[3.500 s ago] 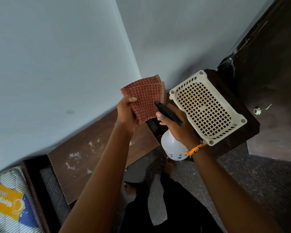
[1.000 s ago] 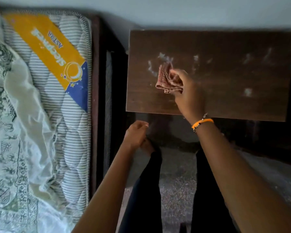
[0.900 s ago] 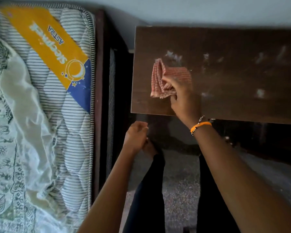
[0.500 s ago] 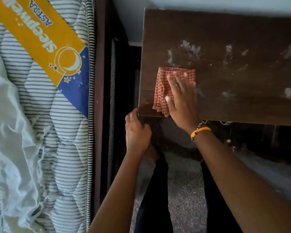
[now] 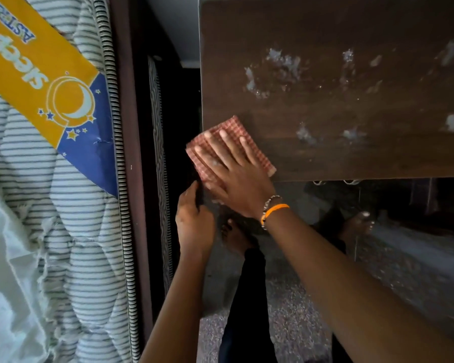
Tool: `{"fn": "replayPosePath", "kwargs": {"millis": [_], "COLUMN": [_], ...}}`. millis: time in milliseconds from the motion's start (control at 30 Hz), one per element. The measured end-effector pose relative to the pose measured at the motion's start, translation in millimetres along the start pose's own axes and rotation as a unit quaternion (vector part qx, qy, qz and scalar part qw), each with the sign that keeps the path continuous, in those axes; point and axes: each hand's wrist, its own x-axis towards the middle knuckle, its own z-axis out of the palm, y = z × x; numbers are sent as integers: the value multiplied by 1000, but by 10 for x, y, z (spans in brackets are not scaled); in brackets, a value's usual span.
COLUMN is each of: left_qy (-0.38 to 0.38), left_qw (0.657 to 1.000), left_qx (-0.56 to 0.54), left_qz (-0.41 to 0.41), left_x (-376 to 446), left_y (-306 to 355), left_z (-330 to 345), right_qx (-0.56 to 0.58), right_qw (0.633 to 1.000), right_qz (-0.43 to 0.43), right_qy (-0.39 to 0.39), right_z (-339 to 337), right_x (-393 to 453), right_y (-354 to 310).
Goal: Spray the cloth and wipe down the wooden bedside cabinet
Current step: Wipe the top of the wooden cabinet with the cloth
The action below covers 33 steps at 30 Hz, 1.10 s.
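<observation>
The dark wooden bedside cabinet fills the upper right, its top marked with whitish smears. A folded red checked cloth lies at the top's near left corner, partly over the edge. My right hand lies flat on the cloth with fingers spread, pressing it down. My left hand sits just below that corner, its fingers curled against the cabinet's left edge. The spray bottle is out of view.
A striped mattress with a yellow and blue label lies at the left inside a dark bed frame. A narrow dark gap separates bed and cabinet. My legs and bare feet stand on the speckled floor below.
My right hand has flattened on the cloth and slid it down and left to the top's near left corner. My left hand has risen to the cabinet's left edge. The camera has come closer.
</observation>
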Motion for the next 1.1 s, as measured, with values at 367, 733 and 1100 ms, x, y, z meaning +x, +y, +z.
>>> {"fn": "replayPosePath", "kwargs": {"millis": [367,733,1100], "left_qy": [-24,25,-18], "left_qw": [995,995,913], "left_qx": [85,69,346], "left_qz": [52,72,215], "left_x": [-83,18,332], "left_y": [227,143,566], "left_z": [171,186,381], "right_qx": [22,24,9], "right_qw": [934,999,969], "right_qz": [355,36,246], "right_qy": [8,-3,28], "right_z": [-89,-84,-449], "right_x": [-864,357,151], "right_y": [886,33,1452]}}
